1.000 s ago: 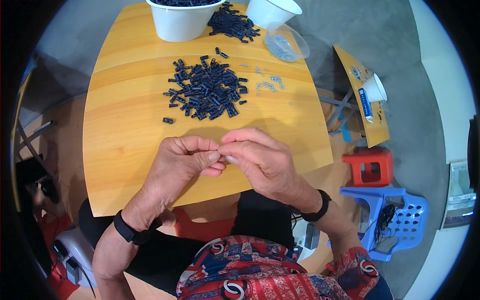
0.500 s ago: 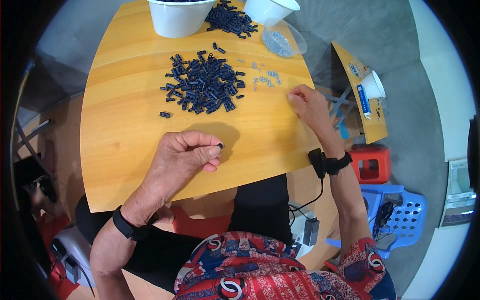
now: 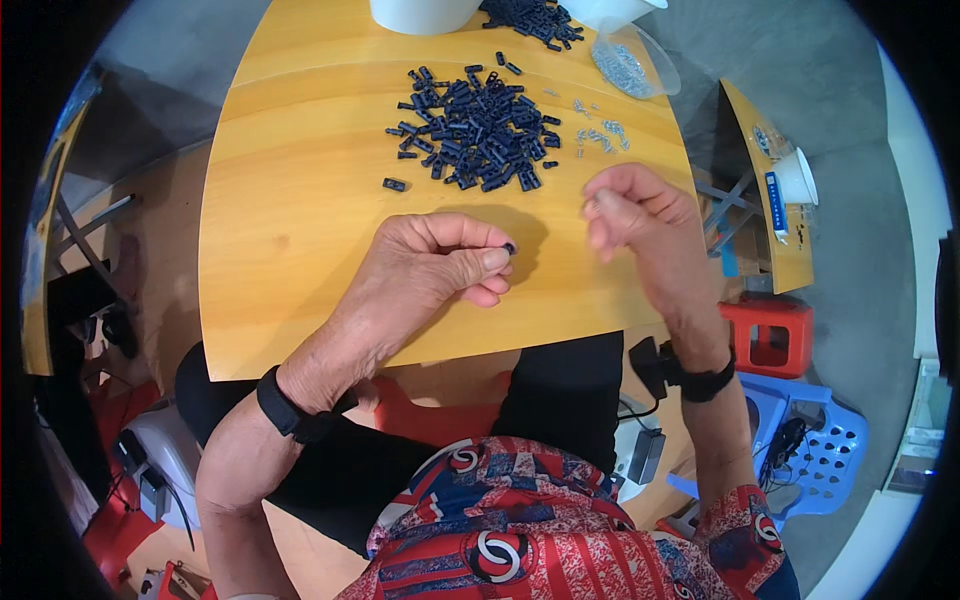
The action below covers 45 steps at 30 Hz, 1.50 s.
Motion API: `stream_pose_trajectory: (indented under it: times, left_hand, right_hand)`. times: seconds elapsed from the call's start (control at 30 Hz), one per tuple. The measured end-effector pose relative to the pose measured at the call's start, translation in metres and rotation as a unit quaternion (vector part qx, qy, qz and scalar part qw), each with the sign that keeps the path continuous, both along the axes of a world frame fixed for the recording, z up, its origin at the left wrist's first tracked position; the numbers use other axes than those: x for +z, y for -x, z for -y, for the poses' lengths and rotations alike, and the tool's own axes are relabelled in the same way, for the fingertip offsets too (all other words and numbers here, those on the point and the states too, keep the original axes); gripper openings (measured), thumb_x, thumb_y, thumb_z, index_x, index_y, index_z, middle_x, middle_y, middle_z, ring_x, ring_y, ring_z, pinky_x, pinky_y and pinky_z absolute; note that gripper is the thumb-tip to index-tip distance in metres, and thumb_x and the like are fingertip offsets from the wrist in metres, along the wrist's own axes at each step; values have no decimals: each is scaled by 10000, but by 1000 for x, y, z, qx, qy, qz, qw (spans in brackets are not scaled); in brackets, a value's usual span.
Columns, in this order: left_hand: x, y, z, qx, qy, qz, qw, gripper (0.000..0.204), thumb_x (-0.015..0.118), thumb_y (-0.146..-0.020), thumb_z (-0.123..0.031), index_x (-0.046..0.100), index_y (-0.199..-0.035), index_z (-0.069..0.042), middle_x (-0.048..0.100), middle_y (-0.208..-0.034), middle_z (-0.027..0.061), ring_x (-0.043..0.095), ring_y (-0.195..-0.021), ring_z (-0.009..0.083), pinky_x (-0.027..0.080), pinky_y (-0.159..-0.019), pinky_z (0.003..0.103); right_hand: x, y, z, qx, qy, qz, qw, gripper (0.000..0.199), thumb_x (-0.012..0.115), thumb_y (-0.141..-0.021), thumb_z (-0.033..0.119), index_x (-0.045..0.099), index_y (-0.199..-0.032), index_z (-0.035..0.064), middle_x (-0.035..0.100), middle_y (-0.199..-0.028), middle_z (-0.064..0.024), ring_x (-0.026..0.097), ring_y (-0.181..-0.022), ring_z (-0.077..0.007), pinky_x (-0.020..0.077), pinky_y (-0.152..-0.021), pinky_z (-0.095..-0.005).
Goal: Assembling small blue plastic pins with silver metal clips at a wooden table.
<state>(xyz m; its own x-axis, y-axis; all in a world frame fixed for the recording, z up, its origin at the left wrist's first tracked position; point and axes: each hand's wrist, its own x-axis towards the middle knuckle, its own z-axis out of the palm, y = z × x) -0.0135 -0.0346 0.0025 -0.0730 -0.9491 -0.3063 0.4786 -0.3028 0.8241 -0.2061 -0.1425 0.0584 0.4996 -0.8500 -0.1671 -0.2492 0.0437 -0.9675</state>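
My left hand (image 3: 430, 265) is closed in a pinch above the near part of the table, its thumb and forefinger gripping a small black plastic part (image 3: 510, 249). Only the dark end of that part shows past the fingertips. To its right, my right hand (image 3: 640, 215) is raised with thumb and fingers pressed together. Motion blurs it, and anything between its fingertips is too small to make out. Beyond the hands lies a heap of black plastic parts (image 3: 480, 130), with one loose black part (image 3: 394, 185) at its near left. Several small silver screws (image 3: 603, 137) are scattered right of the heap.
A white tub (image 3: 425, 14) and a second black pile (image 3: 535, 20) occupy the table's (image 3: 290, 250) far side. Near them is a clear bowl of screws (image 3: 625, 70). A red stool (image 3: 770, 338) and blue plastic chair (image 3: 825, 445) stand at right.
My right hand has come up from the table's right side, turning its pinched fingers toward my left hand. My left hand keeps its pinch on the black part. The whole view has shifted.
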Motion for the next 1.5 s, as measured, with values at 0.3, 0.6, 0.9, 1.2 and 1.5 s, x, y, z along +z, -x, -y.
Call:
stream_pose_trajectory:
  times: [0.3, 0.6, 0.9, 1.2, 1.5]
  left_hand:
    - [1, 1, -1, 4, 19, -12, 1000, 181, 631, -844, -102, 640, -980, 17, 666, -844, 91, 635, -735, 126, 533, -686, 237]
    - [1, -1, -1, 8, 21, -7, 1000, 190, 621, -850, -93, 633, -996, 27, 669, -879, 106, 645, -758, 131, 539, -705, 231]
    - [-3, 1, -1, 4, 32, 6, 999, 179, 613, -851, -68, 630, -996, 36, 666, -881, 111, 648, -777, 137, 543, -716, 233]
    - [-5, 2, 1, -1, 40, 31, 999, 174, 602, -860, -68, 630, -994, 39, 664, -873, 110, 647, -768, 135, 547, -707, 230]
    - [-6, 2, 1, -3, 52, 46, 998, 177, 596, -865, -74, 634, -992, 44, 666, -858, 117, 647, -755, 137, 548, -689, 232]
  right_hand:
    - [-24, -34, -36, 30, -4, 107, 994, 60, 586, -865, 52, 604, -889, 1, 597, -745, -13, 525, -601, -48, 418, -512, -174]
    - [-38, -40, -42, 7, 0, 109, 994, 60, 612, -852, 63, 608, -870, 6, 575, -696, 3, 498, -582, -33, 392, -487, -163]
    - [-47, -40, -45, -13, 37, 113, 993, 83, 630, -846, 82, 616, -868, 3, 592, -690, -2, 515, -588, -35, 399, -484, -167]
    - [-49, -35, -45, -10, 77, 97, 992, 88, 634, -846, 88, 622, -860, 1, 601, -698, -6, 524, -593, -39, 412, -501, -172]
    - [-51, -34, -46, -22, -22, 148, 989, 100, 605, -862, 77, 625, -877, -20, 598, -715, -23, 513, -602, -62, 415, -528, -195]
